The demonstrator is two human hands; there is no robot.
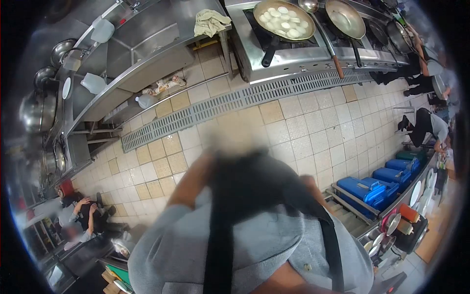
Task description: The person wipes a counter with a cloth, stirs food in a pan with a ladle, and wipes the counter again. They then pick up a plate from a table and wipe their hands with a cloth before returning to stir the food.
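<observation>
My left forearm (190, 180) reaches forward beside a dark apron (249, 181), and its hand is lost in a blurred patch. On the other side only a small bit of skin of my right arm (313, 188) shows past the apron. Fingers of both hands are hidden. Ahead, a frying pan (267, 56) with several round white pieces (286, 24) in it sits on the stove (264, 71). Next to it lies a long-handled ladle (329, 41), its wooden end jutting over the front edge. A second pan (345, 22) holds some liquid.
A steel sink counter (161, 59) with a cloth (210, 23) and plastic jugs (93, 83) stands at left. A floor grate (235, 104) crosses the tiles. Blue bins (362, 191) and dishes line the right. Other people (426, 125) (83, 215) work at both sides.
</observation>
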